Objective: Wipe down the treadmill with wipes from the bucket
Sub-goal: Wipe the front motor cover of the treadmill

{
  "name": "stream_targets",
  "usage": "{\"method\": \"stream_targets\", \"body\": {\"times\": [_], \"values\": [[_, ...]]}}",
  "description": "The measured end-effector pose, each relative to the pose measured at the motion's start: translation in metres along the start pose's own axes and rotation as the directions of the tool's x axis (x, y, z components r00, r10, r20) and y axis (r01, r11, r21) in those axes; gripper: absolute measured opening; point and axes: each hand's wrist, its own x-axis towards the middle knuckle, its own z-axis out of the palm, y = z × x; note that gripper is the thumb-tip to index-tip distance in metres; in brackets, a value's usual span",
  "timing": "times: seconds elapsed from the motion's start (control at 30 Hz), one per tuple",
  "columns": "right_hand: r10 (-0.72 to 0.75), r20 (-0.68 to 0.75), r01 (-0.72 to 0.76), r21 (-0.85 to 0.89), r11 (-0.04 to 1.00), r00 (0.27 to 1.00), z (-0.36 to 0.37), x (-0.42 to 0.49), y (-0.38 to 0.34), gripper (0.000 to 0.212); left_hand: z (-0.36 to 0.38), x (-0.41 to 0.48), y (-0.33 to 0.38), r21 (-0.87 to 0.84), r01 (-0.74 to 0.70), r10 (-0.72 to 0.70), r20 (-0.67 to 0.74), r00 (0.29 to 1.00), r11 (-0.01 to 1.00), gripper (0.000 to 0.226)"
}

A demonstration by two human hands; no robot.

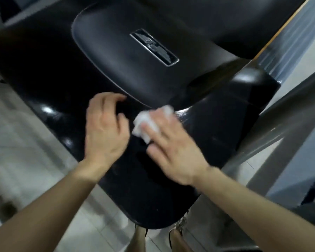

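On the black treadmill cover (127, 57), right hand (175, 151), fingers straight, on a white wipe (144, 122); left hand (104, 131), fingers loosely curled, empty.

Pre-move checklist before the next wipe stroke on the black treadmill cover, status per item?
1. Crumpled white wipe under the right hand: ok, flat fingers press on it.
2. Wipe touching the glossy black treadmill cover: ok.
3. Left hand clear of the stroke path: not ok, it sits right beside the wipe, fingers loosely bent, holding nothing.
4. Silver-framed badge on the raised matte panel already wiped: cannot tell.
5. Wipe bucket within reach: cannot tell, not in view.
6. Wipe damp enough: cannot tell, the picture is blurred.
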Motion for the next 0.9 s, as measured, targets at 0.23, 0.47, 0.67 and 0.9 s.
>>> {"method": "stream_targets", "body": {"times": [0.23, 0.47, 0.67, 0.9], "values": [[0.151, -0.026, -0.153, -0.108, 0.982, 0.988, 0.015, 0.127, 0.007, 0.061, -0.069, -0.009, -0.105, 0.126, 0.507, -0.522, 0.169, 0.836, 0.853, 0.078], [-0.165, 0.169, 0.197, -0.191, 0.962, 0.972, 0.009, 0.057, -0.013, 0.067, -0.077, 0.031, -0.122, 0.304, 0.504, -0.588, 0.438, 0.680, 0.809, 0.136], [0.124, 0.096, -0.116, -0.087, 0.989, 0.988, 0.034, 0.245, -0.021, 0.066, -0.077, 0.059, -0.109, 0.506, 0.387, -0.608, 0.403, 0.684, 0.771, 0.149], [-0.036, 0.168, 0.076, -0.238, 0.968, 0.985, 0.018, 0.086, -0.042, 0.065, -0.085, 0.063, -0.125, 0.452, 0.393, -0.590, 0.480, 0.649, 0.801, 0.177]]}}
